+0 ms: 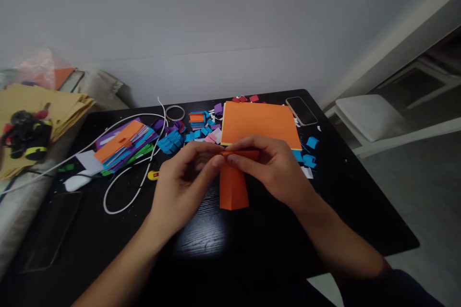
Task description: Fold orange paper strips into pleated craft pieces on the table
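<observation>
An orange folded paper (233, 187) hangs between my hands, above the near middle of the black table. Its upper edge is folded over to the right, and the lower part hangs down with creases along it. My left hand (183, 177) pinches the top left corner between thumb and fingers. My right hand (273, 168) pinches the folded top edge from the right, its thumb lying across the front. The fingertips of both hands nearly meet. Just behind them lies a stack of orange sheets (261, 124) with a yellow edge showing beneath.
Blue paper pieces (171, 141) and a pile of coloured paper strips (124, 141) lie left. A white cable (108, 201) loops near a yellow cutter (153, 175). One phone (301, 110) is back right, another dark phone (52, 230) front left. A white stool (369, 117) stands right.
</observation>
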Demonstrator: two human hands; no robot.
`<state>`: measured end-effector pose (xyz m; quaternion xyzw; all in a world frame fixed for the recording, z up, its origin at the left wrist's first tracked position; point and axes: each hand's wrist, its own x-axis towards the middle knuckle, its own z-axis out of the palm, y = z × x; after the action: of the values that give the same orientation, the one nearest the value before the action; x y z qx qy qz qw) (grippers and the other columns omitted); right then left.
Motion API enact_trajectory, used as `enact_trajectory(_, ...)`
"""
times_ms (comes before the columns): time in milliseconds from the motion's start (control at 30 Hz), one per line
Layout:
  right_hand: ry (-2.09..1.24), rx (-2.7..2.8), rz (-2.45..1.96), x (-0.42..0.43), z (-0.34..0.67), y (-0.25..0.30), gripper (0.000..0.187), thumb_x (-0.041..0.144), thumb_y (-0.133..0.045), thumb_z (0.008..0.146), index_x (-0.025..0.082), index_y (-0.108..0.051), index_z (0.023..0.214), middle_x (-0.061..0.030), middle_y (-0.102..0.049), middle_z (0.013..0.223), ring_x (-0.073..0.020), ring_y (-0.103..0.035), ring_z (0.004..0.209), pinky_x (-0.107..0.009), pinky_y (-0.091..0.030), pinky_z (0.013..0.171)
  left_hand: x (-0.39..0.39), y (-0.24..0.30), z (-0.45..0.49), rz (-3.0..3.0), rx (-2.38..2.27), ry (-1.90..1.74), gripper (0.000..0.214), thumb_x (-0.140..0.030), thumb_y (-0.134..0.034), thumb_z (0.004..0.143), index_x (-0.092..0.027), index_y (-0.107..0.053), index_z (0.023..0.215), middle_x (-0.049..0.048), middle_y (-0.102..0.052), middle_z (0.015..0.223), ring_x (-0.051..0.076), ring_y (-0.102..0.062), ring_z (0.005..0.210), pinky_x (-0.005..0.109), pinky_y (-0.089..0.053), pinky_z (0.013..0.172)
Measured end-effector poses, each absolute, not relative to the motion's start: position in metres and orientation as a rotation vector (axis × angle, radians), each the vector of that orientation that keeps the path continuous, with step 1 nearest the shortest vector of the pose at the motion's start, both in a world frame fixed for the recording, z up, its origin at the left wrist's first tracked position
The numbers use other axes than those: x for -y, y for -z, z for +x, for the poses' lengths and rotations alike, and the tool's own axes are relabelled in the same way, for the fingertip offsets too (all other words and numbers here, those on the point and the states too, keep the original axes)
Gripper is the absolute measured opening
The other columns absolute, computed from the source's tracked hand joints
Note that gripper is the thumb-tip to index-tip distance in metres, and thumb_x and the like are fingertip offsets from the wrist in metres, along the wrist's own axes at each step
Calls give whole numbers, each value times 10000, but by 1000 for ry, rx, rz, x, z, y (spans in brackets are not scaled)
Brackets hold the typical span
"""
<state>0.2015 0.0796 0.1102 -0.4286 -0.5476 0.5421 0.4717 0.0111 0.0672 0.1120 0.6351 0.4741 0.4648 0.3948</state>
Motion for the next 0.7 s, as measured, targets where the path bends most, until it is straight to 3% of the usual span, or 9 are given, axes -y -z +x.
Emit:
enact_trajectory(233,-1241,1316,-1015,-76,198,-110,113,274,-846,864,245,-808,967,-17,-815,989,-183,-770,960,-334,-634,902,-69,-106,12,1644,-1243,-1129,138,-347,-753,935,-225,-745,999,1,-767,849,119,-675,658,223,-545,591)
enact_trajectory(467,-1213,1311,-1018,-76,197,-110,122,343,-847,859,242,-806,913,-31,-821,949,-202,-775,929,-363,-643,880,-67,-104,13,1704,-1271,-1252,111,-263,-772,916,-225,-671,945,-30,-714,803,93,-645,646,199,-535,589)
enact_trajectory(700,-1124,1293,-1026,-72,193,-110,110,324,-843,868,234,-786,896,-23,-801,911,-193,-764,881,-340,-648,827,-61,-103,16,1850,-1311,-1295,42,-249,-752,934,-240,-712,934,-20,-779,932,111,-692,744,247,-586,700)
